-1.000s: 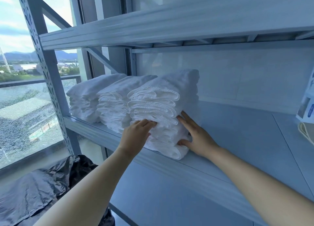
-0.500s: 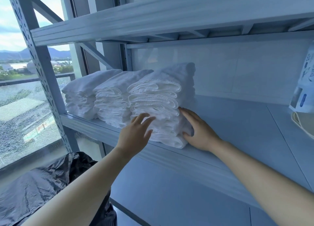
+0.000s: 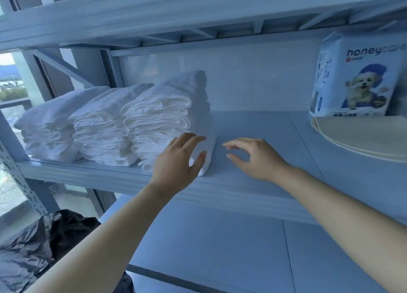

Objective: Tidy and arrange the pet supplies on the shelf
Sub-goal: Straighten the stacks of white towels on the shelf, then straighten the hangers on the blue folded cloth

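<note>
white pad stacks (image 3: pixel 105 125), long axes front to back, folds outward, left hand (image 3: pixel 176 162) and right hand (image 3: pixel 255 158) spread, empty

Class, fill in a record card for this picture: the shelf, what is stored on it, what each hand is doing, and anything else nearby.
shelf: pale blue metal, with another board above
folded white pads: three stacks side by side at the left end
left hand: fingers straight, in front of the rightmost stack; contact unclear
right hand: fingers loosely curled, holds nothing, over bare shelf
pack: upright at back right, dog picture on the front
beige item: flat, in front of the pack
black plastic bag: below, at left
</note>
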`<state>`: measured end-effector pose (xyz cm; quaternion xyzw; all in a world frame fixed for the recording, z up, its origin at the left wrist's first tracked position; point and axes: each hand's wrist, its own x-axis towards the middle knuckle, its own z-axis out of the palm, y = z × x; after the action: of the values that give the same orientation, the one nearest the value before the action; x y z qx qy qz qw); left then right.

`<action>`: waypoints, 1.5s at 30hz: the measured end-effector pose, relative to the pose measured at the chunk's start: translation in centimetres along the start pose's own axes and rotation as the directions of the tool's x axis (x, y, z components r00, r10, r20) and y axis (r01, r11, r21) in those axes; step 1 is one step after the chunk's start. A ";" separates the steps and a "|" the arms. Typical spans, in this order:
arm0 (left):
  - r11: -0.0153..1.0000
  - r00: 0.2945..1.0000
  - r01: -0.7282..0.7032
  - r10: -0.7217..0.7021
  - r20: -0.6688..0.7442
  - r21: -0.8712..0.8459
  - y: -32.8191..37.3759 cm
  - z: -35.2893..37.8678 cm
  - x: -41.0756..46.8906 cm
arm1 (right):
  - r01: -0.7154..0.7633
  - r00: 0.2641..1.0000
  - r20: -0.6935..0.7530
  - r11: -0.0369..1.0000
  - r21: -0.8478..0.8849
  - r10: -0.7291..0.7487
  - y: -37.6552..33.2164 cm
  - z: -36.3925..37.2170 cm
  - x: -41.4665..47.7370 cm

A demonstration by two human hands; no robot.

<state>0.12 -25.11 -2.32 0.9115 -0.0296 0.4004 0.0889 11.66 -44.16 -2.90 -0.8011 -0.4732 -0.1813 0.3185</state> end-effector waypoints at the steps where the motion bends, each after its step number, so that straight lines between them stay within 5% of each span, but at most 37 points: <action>1: 1.000 1.000 -0.011 0.011 0.000 -0.013 0.8 0.3 0.2 | -0.022 1.000 0.006 1.000 -0.009 0.022 0.2 -0.9 -0.6; 9: 0.989 0.998 -0.059 0.064 0.030 -0.133 10.1 3.6 1.8 | -0.187 0.982 -0.005 0.973 -0.135 0.188 3.3 -9.0 -7.6; 22: 0.871 0.932 -0.297 0.353 0.078 -0.391 37.0 13.2 3.7 | -0.421 0.907 -0.167 0.815 -0.398 0.387 10.9 -28.7 -27.5; 40: 0.604 0.774 -0.486 0.633 0.009 -0.632 65.5 21.4 6.7 | -0.713 0.700 -0.461 0.571 -0.407 0.545 16.3 -47.1 -46.9; 45: 0.564 0.762 -0.522 0.646 -0.052 -0.639 70.2 24.0 8.9 | -0.710 0.703 -0.485 0.560 -0.428 0.521 19.3 -50.4 -48.3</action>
<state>14.80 -98.36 -2.01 0.8004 -0.4684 0.2858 0.2412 5.60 -116.32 -1.13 -0.9345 -0.0233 -0.3136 0.1668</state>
